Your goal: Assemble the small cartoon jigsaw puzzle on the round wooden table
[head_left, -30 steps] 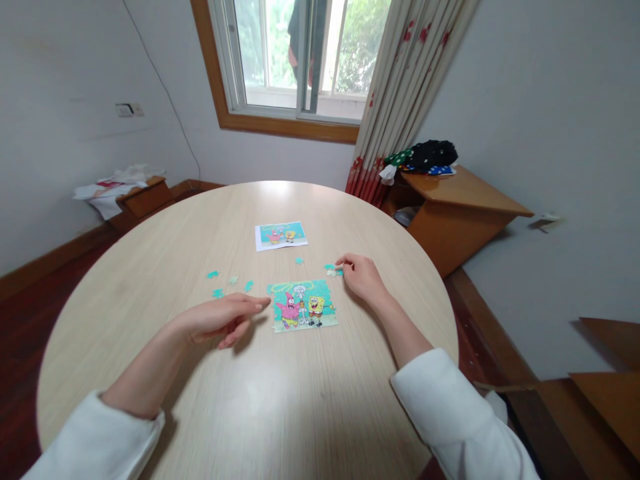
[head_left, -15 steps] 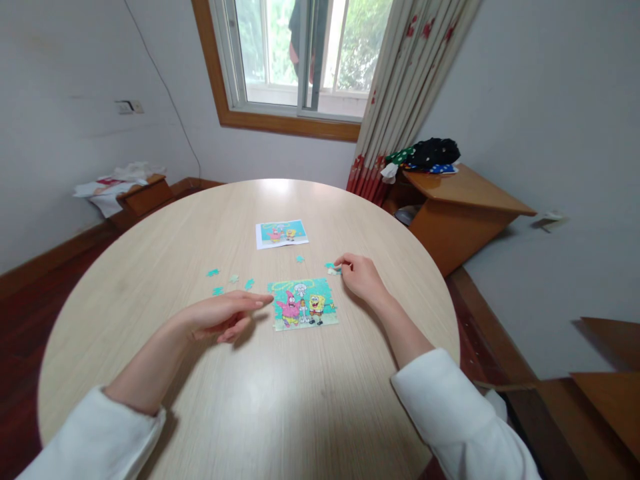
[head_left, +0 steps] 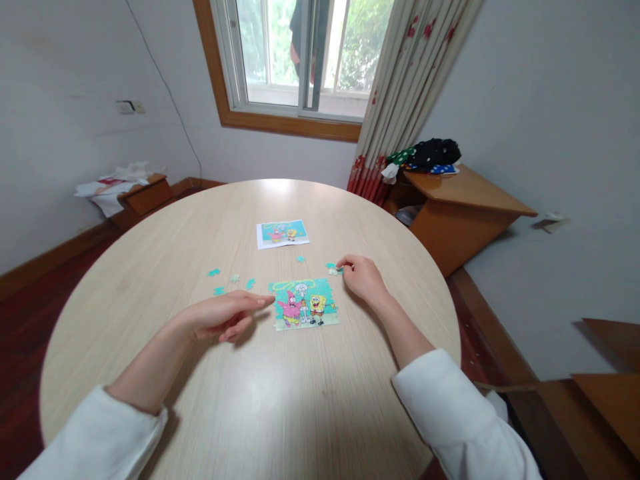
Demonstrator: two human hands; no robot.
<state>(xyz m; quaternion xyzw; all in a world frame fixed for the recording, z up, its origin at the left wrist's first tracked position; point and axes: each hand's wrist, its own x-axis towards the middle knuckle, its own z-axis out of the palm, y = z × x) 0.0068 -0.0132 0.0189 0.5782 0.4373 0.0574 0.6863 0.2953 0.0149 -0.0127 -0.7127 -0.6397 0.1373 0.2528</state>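
A partly assembled cartoon jigsaw puzzle (head_left: 304,303) lies in the middle of the round light-wood table (head_left: 250,393). My left hand (head_left: 225,315) rests just left of it, fingers stretched out flat toward its edge, holding nothing. My right hand (head_left: 363,277) sits at the puzzle's upper right corner, fingertips pinched on a teal puzzle piece (head_left: 332,269) that lies on the table. Several loose teal pieces (head_left: 231,280) are scattered to the left of the puzzle, and one more (head_left: 300,259) lies above it. A printed reference picture (head_left: 281,234) lies farther back.
A wooden side cabinet (head_left: 453,213) with dark clothes (head_left: 431,153) on top stands right of the table. A low wooden unit with papers (head_left: 125,190) sits at the left wall. A window with a curtain (head_left: 400,87) is behind the table.
My left hand's fingers have drawn together slightly and edged toward the puzzle. My right hand stays on the teal piece.
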